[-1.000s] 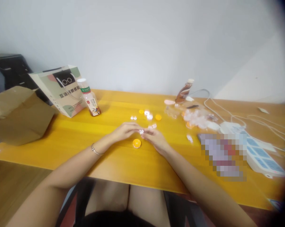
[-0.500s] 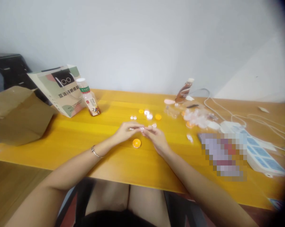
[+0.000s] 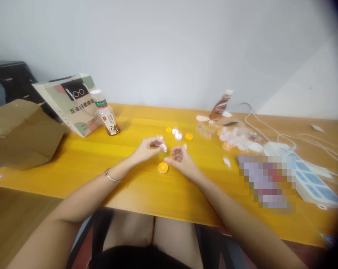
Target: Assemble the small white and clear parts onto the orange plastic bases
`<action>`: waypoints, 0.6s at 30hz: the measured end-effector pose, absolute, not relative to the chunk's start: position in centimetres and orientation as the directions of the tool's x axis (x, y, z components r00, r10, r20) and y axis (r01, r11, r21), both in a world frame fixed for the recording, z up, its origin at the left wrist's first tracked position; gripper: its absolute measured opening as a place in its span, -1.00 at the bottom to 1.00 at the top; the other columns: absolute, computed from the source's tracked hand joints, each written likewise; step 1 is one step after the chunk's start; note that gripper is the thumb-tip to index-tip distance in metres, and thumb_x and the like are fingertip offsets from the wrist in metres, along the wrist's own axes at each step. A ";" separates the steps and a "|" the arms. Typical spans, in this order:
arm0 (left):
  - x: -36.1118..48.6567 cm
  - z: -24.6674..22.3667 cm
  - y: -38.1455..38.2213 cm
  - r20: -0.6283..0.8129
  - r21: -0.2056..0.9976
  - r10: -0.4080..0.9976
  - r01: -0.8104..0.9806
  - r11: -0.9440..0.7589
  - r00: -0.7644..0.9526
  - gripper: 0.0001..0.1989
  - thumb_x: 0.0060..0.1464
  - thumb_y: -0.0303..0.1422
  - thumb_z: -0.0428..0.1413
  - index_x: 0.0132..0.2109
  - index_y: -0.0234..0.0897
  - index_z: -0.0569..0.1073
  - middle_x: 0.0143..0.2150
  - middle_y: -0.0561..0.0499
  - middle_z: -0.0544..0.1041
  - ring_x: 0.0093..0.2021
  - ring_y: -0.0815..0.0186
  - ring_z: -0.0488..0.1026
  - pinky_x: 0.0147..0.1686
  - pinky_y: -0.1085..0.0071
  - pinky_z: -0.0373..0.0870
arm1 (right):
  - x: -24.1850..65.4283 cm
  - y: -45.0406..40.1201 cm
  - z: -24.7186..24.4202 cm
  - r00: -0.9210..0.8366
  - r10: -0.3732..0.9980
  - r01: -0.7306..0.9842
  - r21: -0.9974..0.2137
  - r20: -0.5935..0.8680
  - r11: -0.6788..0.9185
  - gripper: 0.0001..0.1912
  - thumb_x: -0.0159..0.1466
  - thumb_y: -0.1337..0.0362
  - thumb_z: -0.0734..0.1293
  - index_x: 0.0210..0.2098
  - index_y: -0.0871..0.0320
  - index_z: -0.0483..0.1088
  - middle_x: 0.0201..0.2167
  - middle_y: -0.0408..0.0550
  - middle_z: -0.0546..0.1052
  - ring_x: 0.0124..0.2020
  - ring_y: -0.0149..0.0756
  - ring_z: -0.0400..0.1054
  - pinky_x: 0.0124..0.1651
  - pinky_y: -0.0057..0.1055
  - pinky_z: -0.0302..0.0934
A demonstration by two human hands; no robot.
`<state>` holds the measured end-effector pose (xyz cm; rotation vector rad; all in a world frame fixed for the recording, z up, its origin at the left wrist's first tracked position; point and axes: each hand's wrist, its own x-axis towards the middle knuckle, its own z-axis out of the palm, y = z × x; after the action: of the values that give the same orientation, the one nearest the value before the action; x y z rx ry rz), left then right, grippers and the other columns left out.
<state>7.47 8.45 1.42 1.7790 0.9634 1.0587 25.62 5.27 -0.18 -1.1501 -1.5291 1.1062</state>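
My left hand (image 3: 148, 148) pinches a small white piece with reddish marks (image 3: 163, 148) between thumb and fingers; its exact kind is too blurred to tell. A short gap to the right, my right hand (image 3: 183, 160) has its fingers curved and apart, with nothing visible in it. Below the gap between the hands, a round orange and white piece (image 3: 163, 167) sits on the table. Beyond them lie a yellow disc (image 3: 168, 129), two white discs (image 3: 178, 137) and an orange disc (image 3: 189, 136). A small white piece (image 3: 185, 146) shows just past my right fingers.
The wooden table (image 3: 135, 190) meets a pale wall. At left stand a brown paper bag (image 3: 23, 134), a printed bag (image 3: 70, 108) and a drink bottle (image 3: 107, 116). On the right are a brown bottle (image 3: 221, 106), clear plastic wrapping (image 3: 239, 138), a blurred-out flat object (image 3: 266, 185) and a power strip (image 3: 306, 175).
My hands, together at the fingertips before, have come apart. The small white piece stays in my left hand, while my right hand has let go and opened.
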 end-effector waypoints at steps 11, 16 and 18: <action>6.5 2.8 7.6 0.164 0.803 0.728 0.338 -0.490 0.666 -0.78 -0.02 -0.32 0.10 -0.23 -0.37 0.47 -0.32 -0.07 0.53 -0.32 0.38 0.45 -0.24 0.47 0.36 | 25.5 5.4 -1.8 -0.414 0.854 0.444 -0.748 0.317 0.493 -0.80 -0.03 0.24 0.37 -0.41 0.09 0.29 -0.47 -0.17 0.34 -0.41 -0.35 0.20 -0.30 -0.39 0.12; 7.0 3.0 7.1 0.189 0.771 0.710 0.346 -0.535 0.678 -0.79 0.00 -0.32 0.09 -0.24 -0.36 0.48 -0.32 -0.07 0.54 -0.31 0.37 0.46 -0.25 0.48 0.34 | 25.5 5.5 -1.8 -0.405 0.855 0.451 -0.743 0.323 0.494 -0.82 -0.03 0.24 0.37 -0.47 0.10 0.27 -0.51 -0.18 0.32 -0.44 -0.36 0.20 -0.34 -0.41 0.10; 7.1 3.0 7.0 0.195 0.747 0.707 0.364 -0.556 0.680 -0.79 0.00 -0.31 0.08 -0.26 -0.35 0.49 -0.33 -0.06 0.53 -0.31 0.37 0.45 -0.24 0.48 0.33 | 25.5 5.5 -1.9 -0.408 0.853 0.460 -0.734 0.325 0.500 -0.82 -0.02 0.24 0.36 -0.48 0.11 0.26 -0.52 -0.19 0.30 -0.45 -0.37 0.19 -0.36 -0.41 0.09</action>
<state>7.07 7.03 3.01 2.1957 0.8185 0.6352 25.50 5.52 -1.87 -1.0742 -2.0475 0.7221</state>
